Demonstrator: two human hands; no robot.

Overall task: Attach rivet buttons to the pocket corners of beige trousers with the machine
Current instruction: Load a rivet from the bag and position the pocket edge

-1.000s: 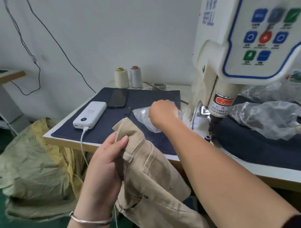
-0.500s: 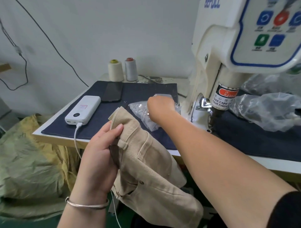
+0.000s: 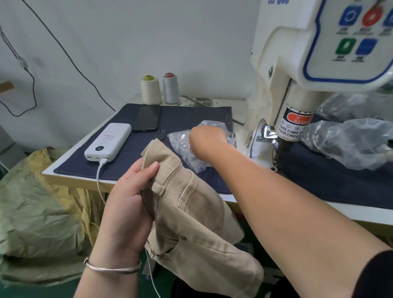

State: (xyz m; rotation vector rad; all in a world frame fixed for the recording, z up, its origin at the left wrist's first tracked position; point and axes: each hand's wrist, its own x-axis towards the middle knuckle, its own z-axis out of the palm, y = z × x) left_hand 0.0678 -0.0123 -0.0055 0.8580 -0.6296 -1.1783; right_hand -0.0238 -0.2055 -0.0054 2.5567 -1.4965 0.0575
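Left hand [image 3: 127, 204] gripping beige trousers [image 3: 191, 217], right hand [image 3: 205, 140] in rivet bag [image 3: 187, 146]

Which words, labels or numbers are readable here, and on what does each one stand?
"TAKE CARE O… YOUR FINGER": warning sticker on the machine, its end cut off.
"WARN…": red band of the same sticker, with Chinese characters too blurred to read.
Blue brand letters at the machine top: cut off, unreadable.
Captions under the panel buttons: too small.
Power bank print: too blurred.
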